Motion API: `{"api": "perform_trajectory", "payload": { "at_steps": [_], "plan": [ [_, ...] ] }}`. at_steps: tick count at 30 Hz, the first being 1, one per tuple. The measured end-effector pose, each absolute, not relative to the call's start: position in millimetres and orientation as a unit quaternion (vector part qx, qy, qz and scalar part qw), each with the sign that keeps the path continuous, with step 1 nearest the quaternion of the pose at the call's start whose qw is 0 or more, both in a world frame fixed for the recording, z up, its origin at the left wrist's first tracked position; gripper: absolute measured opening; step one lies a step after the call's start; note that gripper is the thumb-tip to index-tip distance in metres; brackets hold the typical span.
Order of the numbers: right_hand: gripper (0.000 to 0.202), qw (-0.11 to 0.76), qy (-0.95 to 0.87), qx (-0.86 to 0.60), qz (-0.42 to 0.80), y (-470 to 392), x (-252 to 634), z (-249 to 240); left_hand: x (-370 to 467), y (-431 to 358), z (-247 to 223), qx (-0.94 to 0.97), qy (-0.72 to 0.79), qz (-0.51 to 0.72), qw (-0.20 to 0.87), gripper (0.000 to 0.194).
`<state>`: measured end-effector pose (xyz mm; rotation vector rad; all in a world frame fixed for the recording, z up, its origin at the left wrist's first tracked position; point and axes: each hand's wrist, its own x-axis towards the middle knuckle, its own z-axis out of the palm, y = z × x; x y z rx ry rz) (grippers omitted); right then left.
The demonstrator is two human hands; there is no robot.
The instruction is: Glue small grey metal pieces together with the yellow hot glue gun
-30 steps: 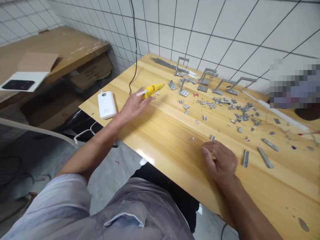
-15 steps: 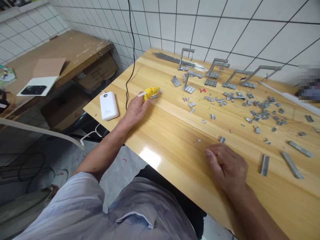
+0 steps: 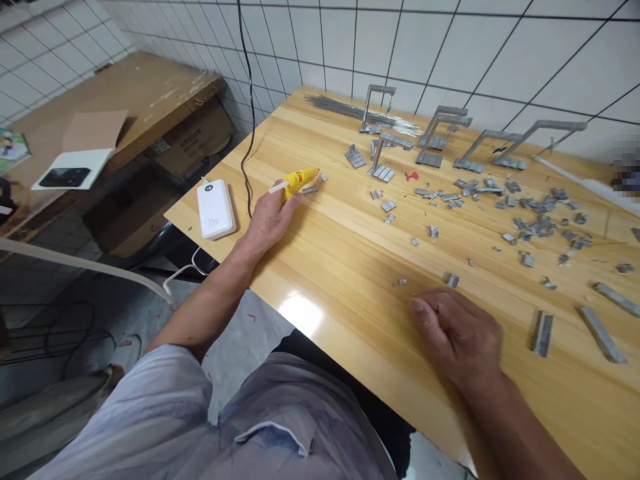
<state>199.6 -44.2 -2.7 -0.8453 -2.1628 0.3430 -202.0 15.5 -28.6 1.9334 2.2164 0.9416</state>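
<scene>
My left hand [image 3: 269, 217] is closed round a yellow hot glue gun [image 3: 302, 180] with a whitish glue stick at its back, low over the wooden table [image 3: 330, 267]. Beside the nozzle lies a small grey metal piece [image 3: 310, 189]. In a loose fist, my right hand [image 3: 463, 333] rests on the table near the front edge; nothing shows in its fingers. A short grey strip piece [image 3: 452, 280] lies just beyond its knuckles, and a tiny scrap [image 3: 402, 281] is to its left.
Several bent grey metal frames on slatted bases [image 3: 384, 173] stand at the back. Loose metal pieces [image 3: 540, 223] are scattered on the right, with longer bars [image 3: 603, 333] nearer. A bundle of thin rods [image 3: 350, 110], a white power bank [image 3: 216, 209] and a black cable [image 3: 247, 93] are around.
The view has shifted slightly, so the table items on the right appear a little further right. Both hands keep nearly the same pose, the left still round the glue gun.
</scene>
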Motion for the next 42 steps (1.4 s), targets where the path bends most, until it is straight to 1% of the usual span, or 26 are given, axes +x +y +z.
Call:
{"api": "perform_trajectory", "payload": {
  "at_steps": [16, 19, 25, 28, 35, 42],
  "plan": [
    [0.025, 0.376, -0.853, -0.336, 0.133, -43.5, 201.1, -7.5, -196.7, 12.2, -23.9, 0.669, 0.693, 0.265, 0.033, 0.042],
    [0.025, 0.375, -0.855, -0.335, 0.129, -43.5, 200.5, -7.0, -194.0, 11.7, -23.2, 0.682, 0.692, 0.236, 0.019, 0.043],
    [0.03, 0.365, -0.862, -0.333, 0.112, -42.6, 200.3, -5.7, -183.3, 8.3, -14.7, 0.674, 0.726, 0.135, -0.003, 0.05],
    [0.031, 0.366, -0.863, -0.331, 0.113, -42.6, 200.8, -6.7, -178.9, 5.4, -9.1, 0.67, 0.734, 0.111, -0.011, 0.052],
    [0.033, 0.368, -0.86, -0.334, 0.113, -44.1, 200.9, -8.7, -178.0, 1.8, -8.1, 0.677, 0.729, 0.097, -0.021, 0.055],
    [0.032, 0.365, -0.861, -0.336, 0.114, -43.5, 200.5, -6.5, -177.5, 0.2, -8.1, 0.679, 0.728, 0.095, -0.025, 0.053]
  ]
}}
